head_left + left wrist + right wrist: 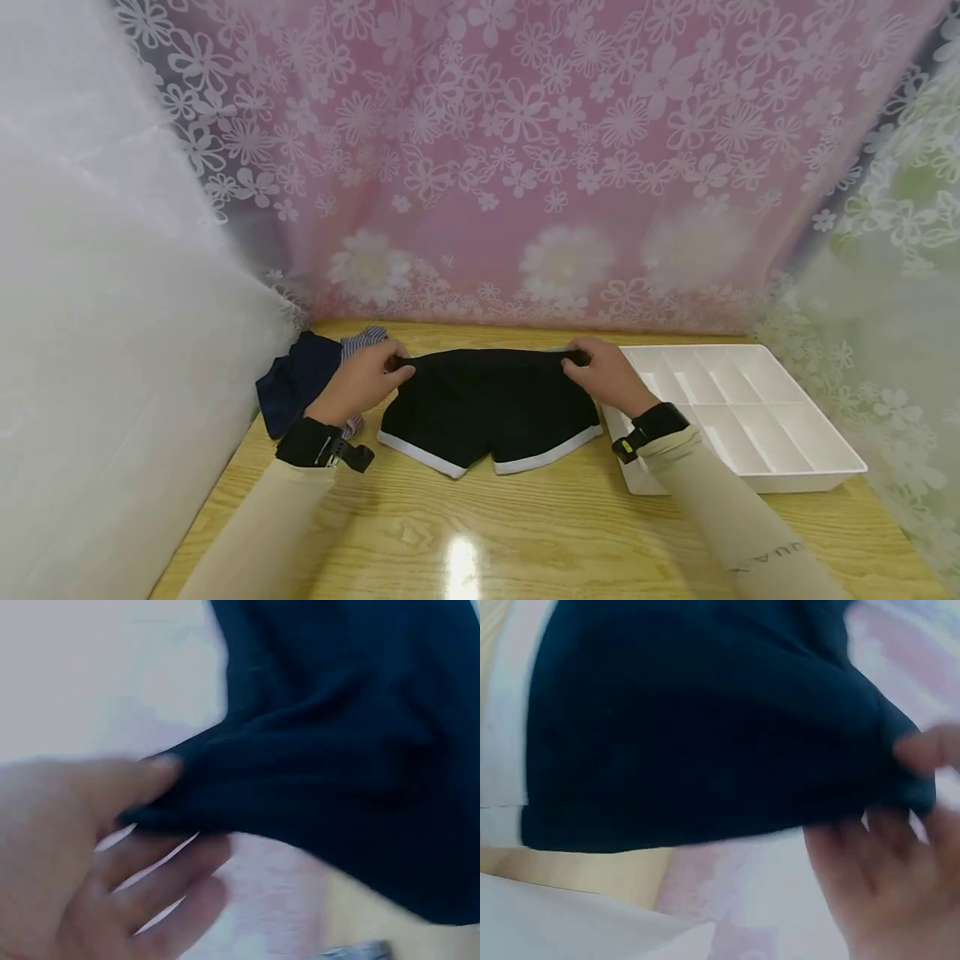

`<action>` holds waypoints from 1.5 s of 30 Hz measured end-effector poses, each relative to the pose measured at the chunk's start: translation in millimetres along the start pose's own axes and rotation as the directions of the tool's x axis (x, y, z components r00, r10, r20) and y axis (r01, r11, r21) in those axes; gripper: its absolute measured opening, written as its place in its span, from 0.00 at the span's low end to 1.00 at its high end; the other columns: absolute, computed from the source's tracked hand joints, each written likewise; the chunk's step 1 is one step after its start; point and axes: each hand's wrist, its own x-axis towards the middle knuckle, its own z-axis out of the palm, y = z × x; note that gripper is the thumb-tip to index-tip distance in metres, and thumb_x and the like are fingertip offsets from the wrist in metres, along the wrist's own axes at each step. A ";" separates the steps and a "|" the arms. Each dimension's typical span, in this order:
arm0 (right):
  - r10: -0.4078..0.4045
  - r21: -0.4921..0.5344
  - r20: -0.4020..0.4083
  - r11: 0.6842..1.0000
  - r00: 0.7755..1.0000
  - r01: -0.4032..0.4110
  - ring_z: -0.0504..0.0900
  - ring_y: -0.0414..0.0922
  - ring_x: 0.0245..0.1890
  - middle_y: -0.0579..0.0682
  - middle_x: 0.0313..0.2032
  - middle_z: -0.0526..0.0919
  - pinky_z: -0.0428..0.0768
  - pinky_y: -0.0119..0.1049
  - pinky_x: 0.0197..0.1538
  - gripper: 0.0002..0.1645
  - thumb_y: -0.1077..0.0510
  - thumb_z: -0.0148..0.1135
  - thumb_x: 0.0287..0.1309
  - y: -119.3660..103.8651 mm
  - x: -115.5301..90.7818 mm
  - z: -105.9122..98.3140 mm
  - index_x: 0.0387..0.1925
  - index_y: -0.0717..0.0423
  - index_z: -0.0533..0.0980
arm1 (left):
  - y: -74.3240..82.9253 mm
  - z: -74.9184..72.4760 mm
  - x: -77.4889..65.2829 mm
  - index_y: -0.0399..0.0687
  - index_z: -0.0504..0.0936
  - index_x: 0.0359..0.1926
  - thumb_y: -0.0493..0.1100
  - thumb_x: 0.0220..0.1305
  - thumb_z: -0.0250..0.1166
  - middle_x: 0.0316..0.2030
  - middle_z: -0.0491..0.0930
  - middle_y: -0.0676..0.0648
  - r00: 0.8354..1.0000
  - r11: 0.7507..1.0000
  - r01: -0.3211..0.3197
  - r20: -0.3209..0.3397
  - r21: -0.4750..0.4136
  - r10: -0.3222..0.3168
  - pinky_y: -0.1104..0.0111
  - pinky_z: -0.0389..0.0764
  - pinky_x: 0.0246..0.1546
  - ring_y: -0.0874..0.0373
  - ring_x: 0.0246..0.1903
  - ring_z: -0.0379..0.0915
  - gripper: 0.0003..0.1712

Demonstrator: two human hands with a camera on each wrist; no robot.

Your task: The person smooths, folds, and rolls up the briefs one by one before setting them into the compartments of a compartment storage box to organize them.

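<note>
Black shorts (491,404) with white-trimmed leg hems hang stretched between the two hands, waistband at the top. The left hand (365,377) pinches the waistband's left corner between thumb and fingers. At the opposite corner, the right hand (606,375) pinches the cloth the same way. In the left wrist view the thumb presses on the dark fabric (337,750), the other fingers behind and below it. The right wrist view shows the right hand (900,877) at the corner, with a white hem (506,735) at the far side.
Behind the left hand lies a crumpled navy garment (294,383) with a striped cloth (366,337). A white divided tray (795,479) stands on the right of the wooden table (405,542), partly behind the right forearm. A pink floral curtain (480,208) hangs at the back.
</note>
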 end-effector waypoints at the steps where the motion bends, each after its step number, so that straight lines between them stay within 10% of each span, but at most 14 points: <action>1: -0.010 0.059 0.057 0.998 0.998 0.007 0.82 0.50 0.40 0.53 0.42 0.85 0.80 0.48 0.46 0.07 0.57 0.63 0.69 -1.1 0.8 -4.3 0.44 0.56 0.82 | 1.2 -5.8 -0.2 0.51 0.79 0.46 0.45 0.74 0.66 0.36 0.80 0.51 0.998 0.999 -0.016 0.060 -0.028 0.018 0.62 0.77 0.35 0.56 0.32 0.75 0.06; 7: -0.155 0.395 0.433 0.918 0.888 -0.032 0.78 0.48 0.36 0.52 0.36 0.80 0.77 0.41 0.43 0.07 0.57 0.61 0.73 -7.4 2.5 -32.4 0.41 0.58 0.79 | 19.0 -42.2 -4.3 0.48 0.77 0.53 0.44 0.74 0.66 0.49 0.79 0.48 0.911 0.949 -0.015 0.388 -0.315 0.143 0.61 0.79 0.46 0.52 0.42 0.76 0.11; 11: -0.211 0.535 0.551 0.832 0.808 -0.148 0.79 0.48 0.35 0.53 0.35 0.76 0.79 0.40 0.40 0.10 0.58 0.58 0.75 -8.3 2.5 -44.9 0.40 0.62 0.76 | 28.2 -55.0 -5.7 0.44 0.76 0.56 0.45 0.75 0.65 0.50 0.79 0.45 0.833 0.899 0.045 0.513 -0.436 0.207 0.63 0.80 0.45 0.51 0.42 0.76 0.15; 14: -0.154 0.527 0.608 0.812 0.779 -0.252 0.82 0.50 0.36 0.54 0.36 0.78 0.82 0.42 0.40 0.11 0.57 0.57 0.75 -6.7 6.4 -44.6 0.41 0.64 0.75 | 27.3 -53.8 -4.4 0.42 0.76 0.57 0.44 0.76 0.63 0.43 0.79 0.43 0.807 0.887 0.122 0.565 -0.445 0.172 0.62 0.81 0.36 0.50 0.32 0.73 0.15; 17: -0.014 0.398 0.616 0.868 0.788 -0.296 0.83 0.51 0.34 0.55 0.35 0.80 0.83 0.43 0.35 0.11 0.57 0.58 0.74 -3.0 12.4 -34.2 0.41 0.63 0.77 | 20.0 -39.3 -1.0 0.41 0.76 0.56 0.44 0.76 0.63 0.40 0.80 0.43 0.826 0.895 0.232 0.563 -0.380 0.025 0.62 0.82 0.32 0.53 0.26 0.72 0.14; 20: 0.090 0.164 0.484 0.968 0.870 -0.191 0.83 0.51 0.34 0.56 0.38 0.83 0.82 0.44 0.36 0.10 0.56 0.59 0.73 3.5 17.5 -15.2 0.45 0.60 0.80 | 9.2 -14.3 3.6 0.39 0.75 0.58 0.42 0.75 0.62 0.42 0.81 0.42 0.883 0.912 0.288 0.449 -0.291 -0.136 0.61 0.81 0.35 0.54 0.29 0.74 0.16; 23: 0.142 -0.031 0.292 0.990 0.946 -0.139 0.83 0.56 0.46 0.61 0.50 0.83 0.82 0.49 0.47 0.16 0.58 0.58 0.72 10.1 17.9 4.8 0.55 0.61 0.79 | -0.3 10.0 7.8 0.39 0.73 0.62 0.40 0.75 0.62 0.45 0.80 0.40 0.939 0.940 0.277 0.262 -0.197 -0.222 0.59 0.81 0.39 0.52 0.36 0.79 0.19; 26: 0.166 -0.121 0.173 0.982 0.971 -0.146 0.79 0.62 0.57 0.67 0.61 0.76 0.79 0.56 0.57 0.24 0.59 0.57 0.72 12.5 14.2 19.6 0.65 0.64 0.74 | -4.7 26.1 9.5 0.40 0.74 0.63 0.39 0.74 0.62 0.52 0.80 0.39 0.967 0.970 0.224 0.145 -0.092 -0.209 0.55 0.81 0.45 0.47 0.47 0.79 0.19; 33: 0.137 -0.336 0.282 0.941 0.950 -0.036 0.82 0.60 0.52 0.64 0.55 0.81 0.79 0.55 0.57 0.21 0.57 0.63 0.69 6.5 -0.5 40.9 0.59 0.64 0.79 | -13.5 52.4 7.3 0.42 0.77 0.67 0.38 0.74 0.63 0.63 0.77 0.37 0.971 0.988 0.013 0.235 0.154 -0.049 0.49 0.75 0.62 0.41 0.61 0.75 0.22; 39: 0.262 -0.425 0.444 0.903 0.857 -0.056 0.77 0.63 0.62 0.68 0.64 0.75 0.76 0.56 0.63 0.30 0.54 0.67 0.66 1.7 -13.6 52.4 0.65 0.65 0.75 | -22.8 73.9 6.7 0.45 0.74 0.72 0.50 0.75 0.64 0.68 0.75 0.41 0.946 0.970 0.010 0.312 0.243 -0.088 0.50 0.69 0.69 0.43 0.69 0.70 0.29; 45: 0.245 -0.451 0.433 0.892 0.868 -0.026 0.79 0.63 0.61 0.69 0.64 0.75 0.77 0.57 0.62 0.31 0.54 0.71 0.63 0.7 -19.9 54.5 0.63 0.65 0.77 | -28.2 80.9 8.9 0.44 0.75 0.71 0.48 0.68 0.71 0.69 0.73 0.40 0.936 0.955 0.040 0.324 0.294 -0.139 0.49 0.68 0.69 0.42 0.70 0.68 0.33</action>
